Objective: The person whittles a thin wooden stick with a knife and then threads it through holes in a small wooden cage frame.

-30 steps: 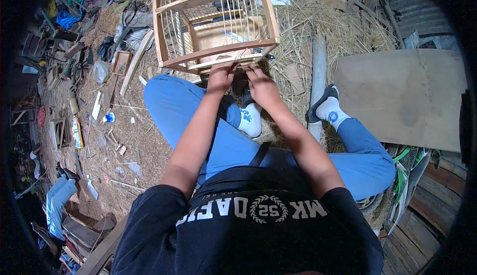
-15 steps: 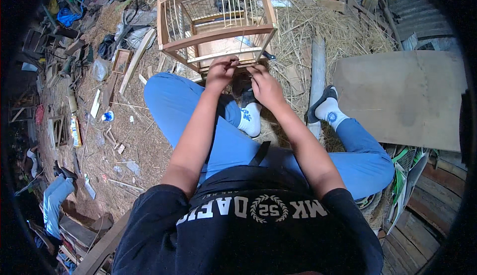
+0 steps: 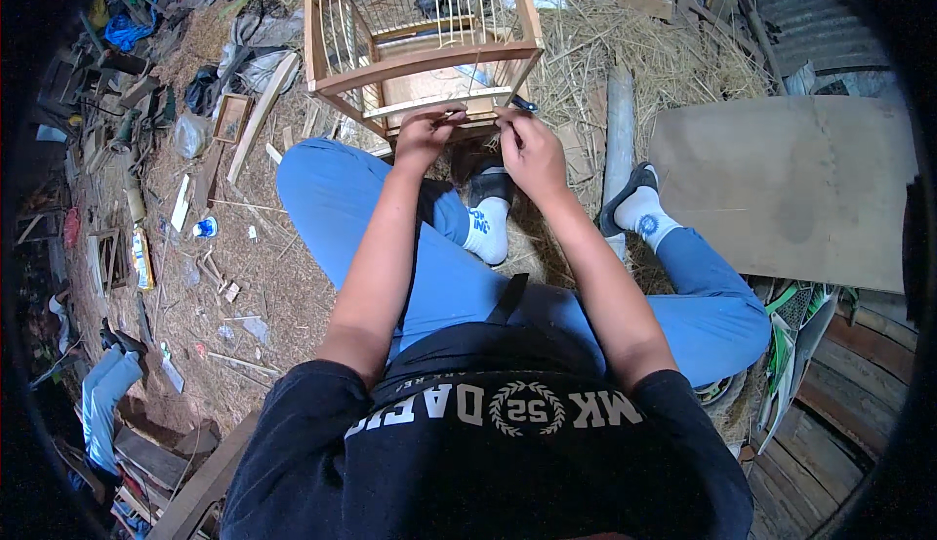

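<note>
A wooden birdcage [image 3: 429, 68] with thin pale bars stands in front of me, its near side facing my legs. My left hand [image 3: 427, 136] is at its lower near rail [image 3: 439, 103], fingers pinched together. Just to the right, my right hand [image 3: 533, 152] has thumb and fingertips closed at the same rail, near the cage's right corner. What lies between the fingertips of either hand is too small to make out. One thin bar runs down through the near side toward the gap between my hands. A small dark tool-like object [image 3: 524, 104] lies beside that corner.
A long pale pole [image 3: 619, 140] lies right of the cage, beside my shod foot. Farther right is a large flat board [image 3: 781, 189]. Wood strips [image 3: 264, 116], a blue-white cup [image 3: 205, 228] and straw litter the floor. Another person's leg [image 3: 107, 403] shows at lower left.
My right hand has shifted slightly up and to the right along the rail. The left hand has moved a little, its fingers still at the rail. The view has shifted slightly.
</note>
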The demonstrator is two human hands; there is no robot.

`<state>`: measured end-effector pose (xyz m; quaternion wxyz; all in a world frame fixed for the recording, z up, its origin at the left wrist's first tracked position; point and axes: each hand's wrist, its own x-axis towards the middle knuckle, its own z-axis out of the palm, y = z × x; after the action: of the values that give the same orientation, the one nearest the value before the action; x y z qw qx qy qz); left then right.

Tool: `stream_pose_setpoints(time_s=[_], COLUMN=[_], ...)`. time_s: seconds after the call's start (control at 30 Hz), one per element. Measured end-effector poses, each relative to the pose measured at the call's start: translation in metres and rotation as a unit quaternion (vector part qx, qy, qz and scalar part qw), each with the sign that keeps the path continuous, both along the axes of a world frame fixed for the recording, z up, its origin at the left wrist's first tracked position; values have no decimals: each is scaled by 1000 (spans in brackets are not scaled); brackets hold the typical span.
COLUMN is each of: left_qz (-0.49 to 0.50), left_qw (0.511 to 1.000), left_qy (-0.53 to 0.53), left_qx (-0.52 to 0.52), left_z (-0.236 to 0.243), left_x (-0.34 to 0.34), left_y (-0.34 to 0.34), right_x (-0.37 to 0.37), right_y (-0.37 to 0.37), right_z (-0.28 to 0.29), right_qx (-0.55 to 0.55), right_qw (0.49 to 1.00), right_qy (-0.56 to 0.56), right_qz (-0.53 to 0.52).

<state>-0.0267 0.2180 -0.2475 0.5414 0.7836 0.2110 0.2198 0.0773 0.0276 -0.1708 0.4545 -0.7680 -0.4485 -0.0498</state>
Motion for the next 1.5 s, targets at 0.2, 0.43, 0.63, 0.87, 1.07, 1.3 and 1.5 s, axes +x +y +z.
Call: stream_pose_setpoints(time_s=[0.2,0.43,0.63,0.87,1.07,1.3,1.5], left_qz=[12,5,-8,-19,0,-10,1], left_qw=[986,966,975,982,958,983,973], left_qy=[42,-26,29,-4,29,0,-39], left_qx=[160,257,220,190,285,183,226], left_z=[10,-1,1,1,-9,-8,-10], left_x=[0,-1,-2,-5,-4,-4,-3], left_y=[-6,-11,-11,-12,-5,-9,-6], right_x=[-3,-1,-8,-4,-3,4,4], right_y=[2,8,20,26,26,28,30], right_z=[12,15,56,76,79,62,52], right_qx=[-13,10,30,-32,-81,-123,-88], right_qw=[1000,1000,998,995,987,973,981], right_qy=[19,-9,-45,-96,-138,-193,-171], right_qz=[-9,1,-38,10,17,32,33])
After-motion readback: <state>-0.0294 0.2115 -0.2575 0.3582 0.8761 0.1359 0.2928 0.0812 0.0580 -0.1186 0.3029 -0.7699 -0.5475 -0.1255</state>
